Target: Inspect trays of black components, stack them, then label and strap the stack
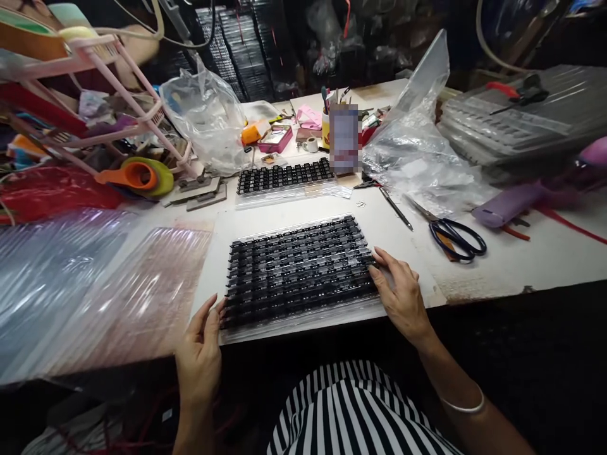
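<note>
In front of me on the white table lies a clear plastic tray (303,317), filled with rows of small black parts (294,268) that have pale pin-like marks. Its near left corner is between the thumb and fingers of my left hand (202,347). My right hand (401,291) pinches the right edge, thumb on the near side and fingers farther back. Parts of the fingertips are hidden by the tray's edge. Behind it sits a second tray of black parts (287,175), apart from both hands.
Scissors (458,239) and a thin pen-like tool (396,208) lie to the right. Clear plastic sheets (156,265) cover the left side. A pink rack (137,120) stands at back left. Clear bags (203,114) and stacked trays (516,126) are farther back.
</note>
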`<state>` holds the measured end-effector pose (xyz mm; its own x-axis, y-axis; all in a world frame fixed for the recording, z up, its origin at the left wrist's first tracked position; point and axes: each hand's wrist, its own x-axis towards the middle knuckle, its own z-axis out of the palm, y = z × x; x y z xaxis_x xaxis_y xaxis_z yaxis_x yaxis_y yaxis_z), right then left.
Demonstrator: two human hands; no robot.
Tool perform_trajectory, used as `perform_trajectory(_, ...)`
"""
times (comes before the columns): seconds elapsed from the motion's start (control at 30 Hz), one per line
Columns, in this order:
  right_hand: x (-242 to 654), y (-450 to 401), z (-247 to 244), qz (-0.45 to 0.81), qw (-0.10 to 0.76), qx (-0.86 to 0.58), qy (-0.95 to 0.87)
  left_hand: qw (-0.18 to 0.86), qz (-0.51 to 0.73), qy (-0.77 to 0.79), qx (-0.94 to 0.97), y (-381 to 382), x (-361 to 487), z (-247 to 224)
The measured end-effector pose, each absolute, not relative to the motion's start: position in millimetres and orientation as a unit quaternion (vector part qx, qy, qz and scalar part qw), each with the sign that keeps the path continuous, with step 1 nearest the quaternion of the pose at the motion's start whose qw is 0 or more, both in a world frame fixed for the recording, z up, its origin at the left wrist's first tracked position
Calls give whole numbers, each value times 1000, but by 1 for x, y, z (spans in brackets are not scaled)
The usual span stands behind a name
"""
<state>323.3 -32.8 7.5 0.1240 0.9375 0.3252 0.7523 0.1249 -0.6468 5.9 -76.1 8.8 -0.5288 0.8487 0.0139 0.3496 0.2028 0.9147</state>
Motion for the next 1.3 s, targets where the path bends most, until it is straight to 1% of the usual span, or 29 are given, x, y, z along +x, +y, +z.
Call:
perform_trajectory(0.07, 326, -40, 10, 139, 378, -652, -643, 289, 481, 735, 380, -82, 5, 14)
perform_trajectory(0.33, 343, -89, 21, 221, 379, -680, -587, 340, 450, 762, 318, -118, 9, 25)
perform_trajectory(0.53, 356, -109, 23, 233, 366, -703, -563, 353, 445, 755, 327, -133, -5, 21)
perform_trajectory(0.63, 367, -113, 19, 239, 337, -747, -520, 327, 457, 764, 316, -139, -19, 14)
perform_trajectory(0.67, 371, -113, 17, 252, 324, -758, -506, 333, 461, 764, 305, -140, -22, 13)
perform_trajectory(0.73, 377, -111, 13, 313, 315, -756, -481, 398, 477, 736, 271, -141, -23, 13)
perform_trajectory(0.83, 380, -104, 10, 441, 372, -705, -412, 533, 528, 630, 202, -138, -15, 20)
perform_trajectory(0.9, 378, -95, 12, 504, 422, -664, -357, 570, 568, 574, 150, -131, -9, 28)
perform_trajectory(0.97, 375, -84, 15, 538, 443, -643, -317, 602, 583, 535, 106, -121, -3, 34)
perform_trajectory(1.1, 370, -55, 15, 521, 441, -664, -306, 683, 541, 481, 102, -96, 8, 43)
perform_trajectory(1.2, 368, -35, 11, 502, 468, -641, -344, 678, 521, 504, 117, -80, 12, 47)
perform_trajectory(1.3, 364, -24, 11, 498, 498, -603, -375, 651, 537, 521, 128, -72, 7, 48)
